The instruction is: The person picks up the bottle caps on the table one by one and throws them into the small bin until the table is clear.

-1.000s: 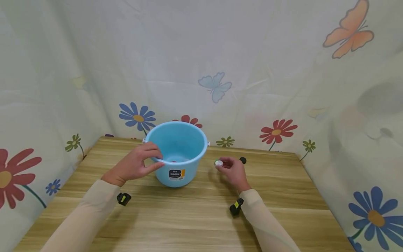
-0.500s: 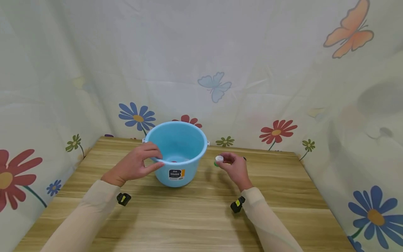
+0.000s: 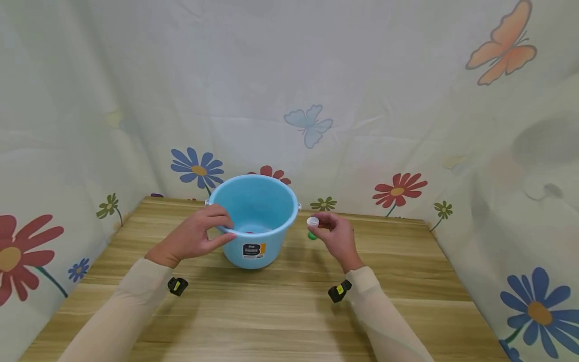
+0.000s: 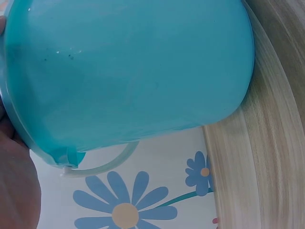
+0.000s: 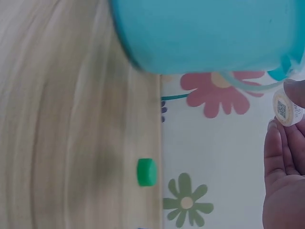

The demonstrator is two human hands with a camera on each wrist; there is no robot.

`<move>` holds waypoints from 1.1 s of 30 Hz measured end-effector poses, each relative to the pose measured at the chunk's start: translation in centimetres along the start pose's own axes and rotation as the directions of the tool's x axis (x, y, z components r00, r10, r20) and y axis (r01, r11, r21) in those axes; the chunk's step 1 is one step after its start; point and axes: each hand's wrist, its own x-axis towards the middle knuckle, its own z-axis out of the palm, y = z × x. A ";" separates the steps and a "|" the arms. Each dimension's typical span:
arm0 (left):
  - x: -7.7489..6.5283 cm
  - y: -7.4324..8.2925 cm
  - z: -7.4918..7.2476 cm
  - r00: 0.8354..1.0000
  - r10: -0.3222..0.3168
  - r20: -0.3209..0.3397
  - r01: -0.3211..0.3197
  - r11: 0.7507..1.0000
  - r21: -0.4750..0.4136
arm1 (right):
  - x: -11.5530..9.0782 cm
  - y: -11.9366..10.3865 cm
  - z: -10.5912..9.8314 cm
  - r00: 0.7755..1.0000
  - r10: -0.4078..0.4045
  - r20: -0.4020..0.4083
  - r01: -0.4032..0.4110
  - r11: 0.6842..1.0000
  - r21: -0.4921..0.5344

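A light-blue bucket (image 3: 271, 251) stands upright on the wood-grain table (image 3: 253, 317), near its back edge and closer to the back left corner than to the back right one. The left hand (image 3: 194, 235) grips the bucket's near left rim, its fingers over the inside and its thumb against the outside. A black and orange label (image 3: 254, 251) faces the table's front, and a pale handle (image 4: 107, 167) hangs from the bucket. On the bucket's right, the right hand (image 3: 336, 239) is raised over the table, pinching a small white cap (image 3: 312, 221) between thumb and fingers; the cap is clear of both bucket and table, and its flat face carries a printed square code. Beneath it a green cap (image 3: 312, 236) lies near the table's back edge, touched by neither hand. Behind that edge hangs a white curtain (image 3: 384, 90) printed with flowers and butterflies.
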 end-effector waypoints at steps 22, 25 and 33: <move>0.1 0.1 -0.1 1.000 0.017 -0.004 -0.017 1.000 0.002 | 1.4 -4.8 -0.7 1.000 -0.010 0.010 0.009 0.994 0.110; 0.2 0.1 -0.1 1.000 0.017 -0.002 -0.017 1.000 0.001 | 1.6 -5.3 -0.5 1.000 -0.006 0.013 0.004 0.990 0.142; 0.2 0.1 -0.2 1.000 0.009 0.014 -0.009 1.000 0.012 | 2.1 -6.1 0.2 0.999 -0.009 0.043 0.001 0.985 0.174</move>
